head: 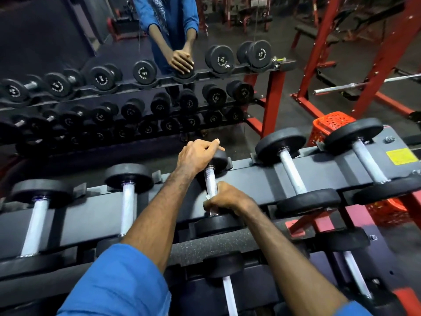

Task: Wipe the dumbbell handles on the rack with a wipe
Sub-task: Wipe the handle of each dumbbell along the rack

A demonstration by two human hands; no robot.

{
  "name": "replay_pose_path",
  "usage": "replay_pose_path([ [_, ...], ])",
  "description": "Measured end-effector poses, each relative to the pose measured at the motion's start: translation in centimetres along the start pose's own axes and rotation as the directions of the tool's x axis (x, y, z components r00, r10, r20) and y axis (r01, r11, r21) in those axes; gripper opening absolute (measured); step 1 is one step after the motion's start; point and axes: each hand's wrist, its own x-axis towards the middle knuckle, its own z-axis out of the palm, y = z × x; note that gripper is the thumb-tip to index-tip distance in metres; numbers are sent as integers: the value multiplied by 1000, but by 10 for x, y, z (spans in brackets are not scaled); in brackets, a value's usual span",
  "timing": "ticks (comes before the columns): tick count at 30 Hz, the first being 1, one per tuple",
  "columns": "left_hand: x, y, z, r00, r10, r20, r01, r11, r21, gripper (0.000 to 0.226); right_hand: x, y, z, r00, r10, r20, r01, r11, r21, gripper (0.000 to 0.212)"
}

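Observation:
A row of black dumbbells with knurled silver handles lies on the top shelf of the dark rack (250, 176). My left hand (197, 156) curls over the far head of the middle dumbbell (210, 181). My right hand (227, 199) grips the near end of that handle, just above the near head (216, 224). A small pale edge of the wipe (207, 197) shows at my right thumb; the rest is hidden in the fist. Neighbouring dumbbells lie to the right (292, 172) and to the left (127, 201), untouched.
A mirror (68, 42) right behind the rack reflects the dumbbells and my arms. More dumbbells lie on the lower shelf (227, 290). A red steel frame (387, 53) with a barbell (364, 84) stands at the right, and an orange basket (328, 126) sits behind the rack.

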Motion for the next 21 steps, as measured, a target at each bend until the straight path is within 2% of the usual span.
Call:
replay_pose_path([
  [3,-2,1,0,1000,-4,8,4,1000,-10,45,4,-14,-7,1000,0,-29,3,993,116,27],
  [8,-2,1,-1,1000,-8,10,8,1000,-7,43,-13,-6,-4,1000,11,9,-11,1000,-19,21],
  [10,-2,0,0,1000,-11,8,11,1000,4,43,-16,-5,-5,1000,12,-2,-12,999,44,20],
  [12,-1,-1,1,1000,-11,5,11,1000,15,44,-19,-15,-8,998,-5,-57,13,990,142,22],
  [15,1,-3,1,1000,-5,3,5,1000,16,47,-18,-9,-7,990,-48,-130,43,998,-39,24],
  [17,1,-3,2,1000,-10,0,10,1000,10,46,-25,6,-6,981,-62,-182,37,990,-136,36],
  [19,0,-3,2,1000,-16,-11,16,1000,12,42,-31,13,-10,963,-53,-263,32,996,-82,47],
  [21,0,-2,1,1000,-12,-15,12,1000,14,41,-35,8,-15,932,-82,-354,65,996,-59,37],
])
